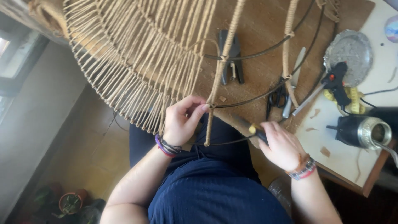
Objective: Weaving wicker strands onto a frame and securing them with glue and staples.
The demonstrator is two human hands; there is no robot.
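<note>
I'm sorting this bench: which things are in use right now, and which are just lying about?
In use:
wire frame wrapped with jute cord
left hand pinching a wrapped spoke
right hand gripping a dark-handled tool

Lying about:
scissors
glue gun
pliers
metal tray

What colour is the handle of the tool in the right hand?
Black with a yellow band, seen in the head view: the tool handle held by the right hand.

The woven frame [141,62] runs off the top edge, so its full shape cannot be told. The right hand [282,145] covers most of a dark-handled tool [255,130]; its kind stays unclear. Scissors [277,99] lie partly behind a wrapped spoke [288,54].
</note>
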